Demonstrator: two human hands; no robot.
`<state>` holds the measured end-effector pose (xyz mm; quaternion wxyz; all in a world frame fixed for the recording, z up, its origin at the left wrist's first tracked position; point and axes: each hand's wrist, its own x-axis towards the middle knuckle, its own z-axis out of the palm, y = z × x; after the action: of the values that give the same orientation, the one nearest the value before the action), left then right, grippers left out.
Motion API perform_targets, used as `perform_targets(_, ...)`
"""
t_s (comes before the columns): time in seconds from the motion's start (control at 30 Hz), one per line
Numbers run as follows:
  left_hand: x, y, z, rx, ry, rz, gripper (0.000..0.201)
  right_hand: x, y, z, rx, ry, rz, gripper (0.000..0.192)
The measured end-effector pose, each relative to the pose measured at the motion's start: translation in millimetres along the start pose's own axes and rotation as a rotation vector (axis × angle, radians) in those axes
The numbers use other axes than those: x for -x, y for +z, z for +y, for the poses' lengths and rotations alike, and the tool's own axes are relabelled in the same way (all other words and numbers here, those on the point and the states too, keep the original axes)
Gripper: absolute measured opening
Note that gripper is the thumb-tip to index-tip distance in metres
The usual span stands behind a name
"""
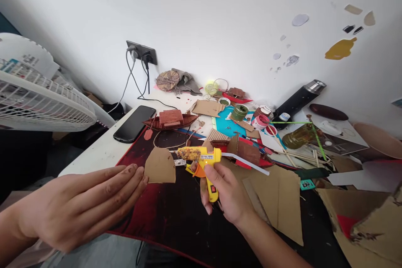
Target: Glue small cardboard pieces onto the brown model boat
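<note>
My right hand (228, 192) is wrapped round the handle of a yellow hot glue gun (196, 155). A whitish glue stick (246, 163) pokes out of its rear, and the nozzle points left. The nozzle tip is at the upper right edge of a small cut cardboard piece (160, 166); whether they touch I cannot tell. My left hand (97, 201) holds that piece upright by its left edge, fingers straight and pressed together, thumb hidden. Behind the piece lies a small brown model boat (171, 119) with a reddish cabin.
A black phone (135, 123) lies at the table's left, beside a white fan (47, 92). Paint jars (240, 112), another model boat (237, 94) and a black flask (295, 100) stand at the back. Cardboard sheets (279, 201) lie at right. Cables hang from a wall socket (141, 52).
</note>
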<state>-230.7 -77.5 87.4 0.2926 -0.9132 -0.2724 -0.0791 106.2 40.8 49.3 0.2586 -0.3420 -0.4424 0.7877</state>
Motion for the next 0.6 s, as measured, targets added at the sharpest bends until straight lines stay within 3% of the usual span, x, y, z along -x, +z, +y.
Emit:
perform_targets(0.1,0.8,-2.1,5.4,-0.02,0.035,-0.016,0.042,3.5,4.8,-4.3,0.098,-0.012,0.04,0.075)
perform_targets(0.27,12.4,-3.3,18.4,-0.164,0.039,-0.171,0.056,7.9,9.4,-10.5,0.224,0.001,0.074,0.082)
perform_targets(0.43,20.9,-8.3,16.1,-0.262,0.232,-0.325,0.071,8.7,10.0,-12.1,0.257,-0.023,0.081,0.079)
perform_targets(0.6,19.6,-7.5,12.7,-0.229,0.139,-0.24,0.068,8.8,9.5,-10.7,0.295,-0.048,0.066,0.079)
